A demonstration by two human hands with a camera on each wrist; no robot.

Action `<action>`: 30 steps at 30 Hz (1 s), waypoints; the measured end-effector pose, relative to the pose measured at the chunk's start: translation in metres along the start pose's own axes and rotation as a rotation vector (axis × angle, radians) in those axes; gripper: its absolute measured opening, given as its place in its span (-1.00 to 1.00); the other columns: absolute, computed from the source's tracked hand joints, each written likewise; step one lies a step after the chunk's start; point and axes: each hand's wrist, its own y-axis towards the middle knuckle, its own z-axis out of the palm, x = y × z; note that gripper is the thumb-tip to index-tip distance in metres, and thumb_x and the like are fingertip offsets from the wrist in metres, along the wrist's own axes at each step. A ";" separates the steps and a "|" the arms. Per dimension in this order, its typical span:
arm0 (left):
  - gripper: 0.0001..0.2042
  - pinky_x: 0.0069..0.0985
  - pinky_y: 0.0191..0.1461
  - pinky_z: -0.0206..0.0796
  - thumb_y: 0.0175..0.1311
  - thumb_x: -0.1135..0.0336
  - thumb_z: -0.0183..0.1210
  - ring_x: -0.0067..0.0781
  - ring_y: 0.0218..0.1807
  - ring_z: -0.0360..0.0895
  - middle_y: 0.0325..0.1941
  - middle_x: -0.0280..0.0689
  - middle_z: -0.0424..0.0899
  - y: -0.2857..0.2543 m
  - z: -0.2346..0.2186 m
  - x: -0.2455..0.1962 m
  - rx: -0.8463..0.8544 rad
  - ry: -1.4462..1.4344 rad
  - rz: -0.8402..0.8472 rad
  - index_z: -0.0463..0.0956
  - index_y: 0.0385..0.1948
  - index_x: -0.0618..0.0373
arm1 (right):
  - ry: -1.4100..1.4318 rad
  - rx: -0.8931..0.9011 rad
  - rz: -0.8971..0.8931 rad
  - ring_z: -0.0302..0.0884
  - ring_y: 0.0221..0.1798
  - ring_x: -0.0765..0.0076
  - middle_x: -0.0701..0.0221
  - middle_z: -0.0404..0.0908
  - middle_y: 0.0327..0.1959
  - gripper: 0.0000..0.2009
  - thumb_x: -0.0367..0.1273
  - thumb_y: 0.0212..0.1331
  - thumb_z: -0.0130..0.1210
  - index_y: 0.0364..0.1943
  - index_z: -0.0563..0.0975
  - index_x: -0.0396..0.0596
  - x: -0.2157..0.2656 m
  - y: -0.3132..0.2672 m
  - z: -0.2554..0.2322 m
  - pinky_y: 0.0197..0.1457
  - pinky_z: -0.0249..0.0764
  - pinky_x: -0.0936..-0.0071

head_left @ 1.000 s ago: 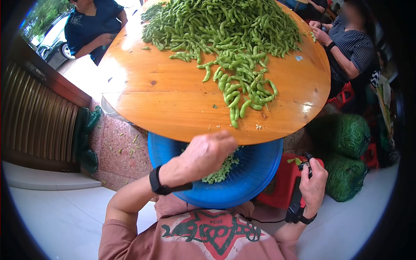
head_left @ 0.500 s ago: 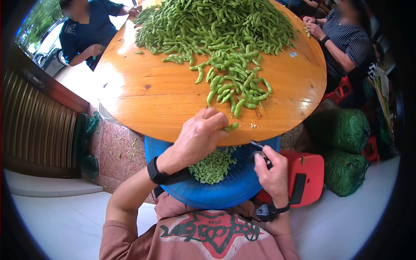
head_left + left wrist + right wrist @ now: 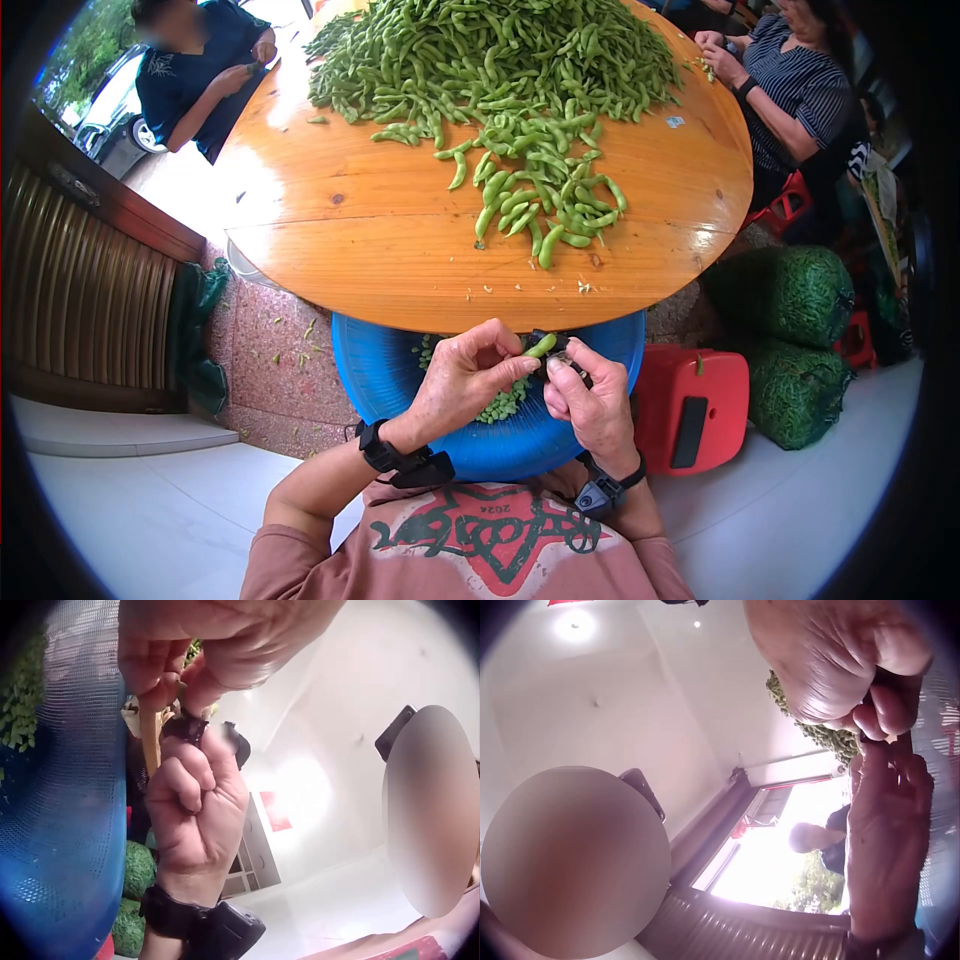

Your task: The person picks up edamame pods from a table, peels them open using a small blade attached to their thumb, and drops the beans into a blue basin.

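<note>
Above a blue mesh basket, my two hands meet close together. My left hand pinches a green edamame pod between thumb and fingers. In my right hand is a small black tool, fingers curled round it and its end at the pod. I cannot tell the tool's exact kind, as the fingers cover most of it. The left wrist view has the right hand curled just below the left fingertips. Shelled green beans lie in the basket beneath the hands.
A large heap of edamame pods covers the far part of the wooden table, trailing toward me. A red stool and full green net bags stand at right. Two people sit across the table's sides.
My left hand picked up a pod at the table's edge and drew it back over the basket. My right hand came in from the red stool with the tool and met it.
</note>
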 end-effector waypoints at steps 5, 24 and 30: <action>-0.85 -0.68 -0.46 0.28 0.32 0.45 0.27 -0.74 -0.49 0.44 -0.50 -0.43 0.54 -0.002 0.000 0.002 0.029 0.004 0.029 0.45 -0.38 0.17 | -0.019 0.050 0.059 0.24 -0.57 0.75 0.60 0.34 -0.54 -0.90 -0.45 0.38 0.06 -0.27 0.50 -0.20 0.002 0.001 -0.007 -0.55 0.18 0.69; -0.77 -0.42 -0.39 0.40 0.41 0.27 0.19 -0.58 -0.46 0.56 -0.54 -0.25 0.58 -0.006 0.004 -0.012 0.124 0.660 0.188 0.45 -0.14 0.26 | -0.813 0.075 -0.410 0.48 -0.41 0.04 0.21 0.46 -0.41 -0.91 -0.58 0.11 0.15 -0.30 0.51 -0.27 0.008 -0.001 -0.010 -0.34 0.41 0.30; -0.80 -0.49 -0.37 0.39 0.48 0.37 -0.01 -0.58 -0.45 0.53 -0.51 -0.30 0.58 -0.010 0.008 -0.001 0.044 0.367 -0.009 0.47 -0.02 0.27 | -0.951 -0.118 -0.621 0.52 -0.35 -0.05 0.16 0.46 -0.36 -0.89 -0.60 0.11 0.11 -0.27 0.50 -0.25 -0.023 0.004 0.003 -0.30 0.46 0.16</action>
